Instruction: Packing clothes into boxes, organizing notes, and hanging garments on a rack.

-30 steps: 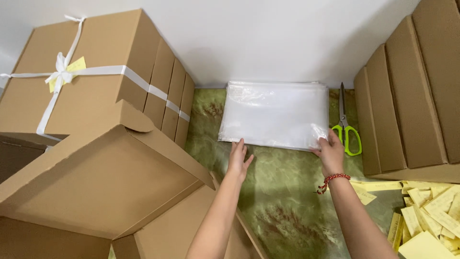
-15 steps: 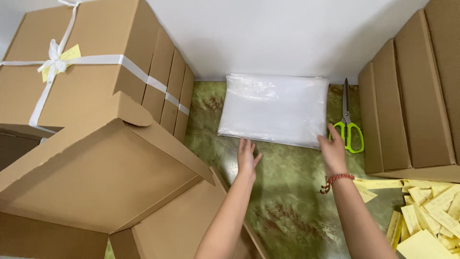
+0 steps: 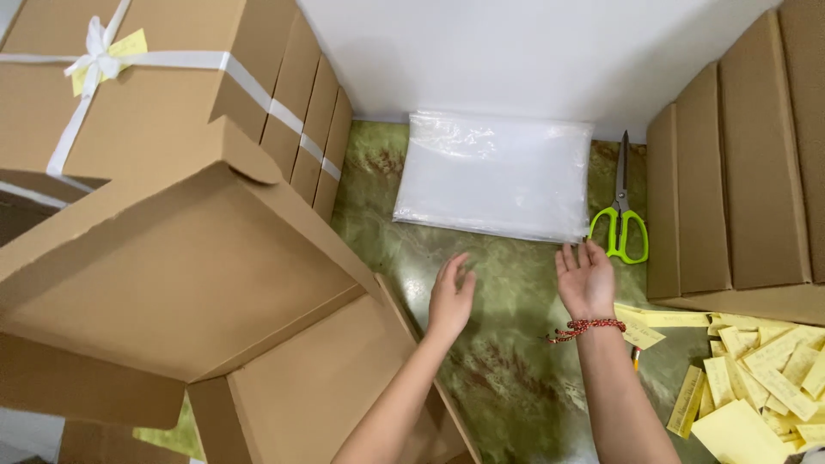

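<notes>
Head view: both hands hover empty, fingers loosely spread, over the green marbled tabletop (image 3: 516,344). Left hand (image 3: 450,298) and right hand (image 3: 587,279), with a red cord bracelet (image 3: 587,327), sit just short of the stack of clear plastic bags (image 3: 496,176) by the wall. Green-handled scissors (image 3: 621,219) lie beside it.

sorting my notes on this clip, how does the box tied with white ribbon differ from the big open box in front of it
The ribbon-tied box is shut, bound with white ribbon and carries a yellow tag; the open box has its lid raised and bears neither. The ribbon-tied box sits further back on the left, the open box nearer the left hand. Both are plain brown cardboard.
</notes>
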